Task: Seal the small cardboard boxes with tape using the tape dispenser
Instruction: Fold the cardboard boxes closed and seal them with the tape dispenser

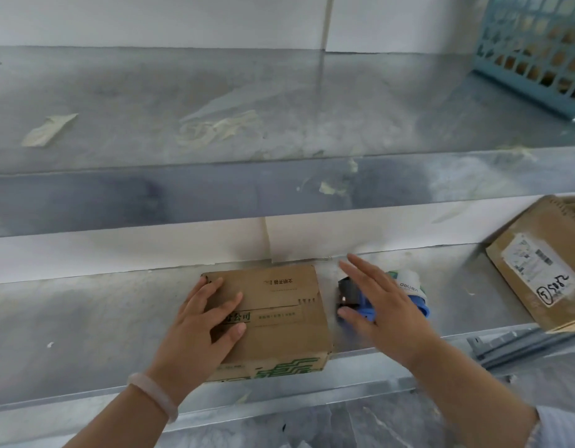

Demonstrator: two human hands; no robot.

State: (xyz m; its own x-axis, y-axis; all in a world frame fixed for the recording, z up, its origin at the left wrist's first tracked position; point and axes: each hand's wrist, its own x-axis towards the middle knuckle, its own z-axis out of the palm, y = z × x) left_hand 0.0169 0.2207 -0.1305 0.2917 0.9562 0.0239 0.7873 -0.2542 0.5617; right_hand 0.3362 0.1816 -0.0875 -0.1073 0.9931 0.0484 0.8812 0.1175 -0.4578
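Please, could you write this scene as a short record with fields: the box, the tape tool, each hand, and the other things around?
surface: metal shelf
small box: on the shelf, top flaps down
left hand: flat on the small box, fingers straight
tape dispenser: on the shelf, right of the small box
right hand: open, over the tape dispenser; contact unclear
other: labelled cardboard box at far right; blue basket on the upper shelf

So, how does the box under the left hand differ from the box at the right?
The small box lies square to the shelf edge; the right box sits turned. The small box shows green print; the right box has a white label with handwriting. The left hand rests on the small box; nothing touches the right box. Both are brown cardboard.
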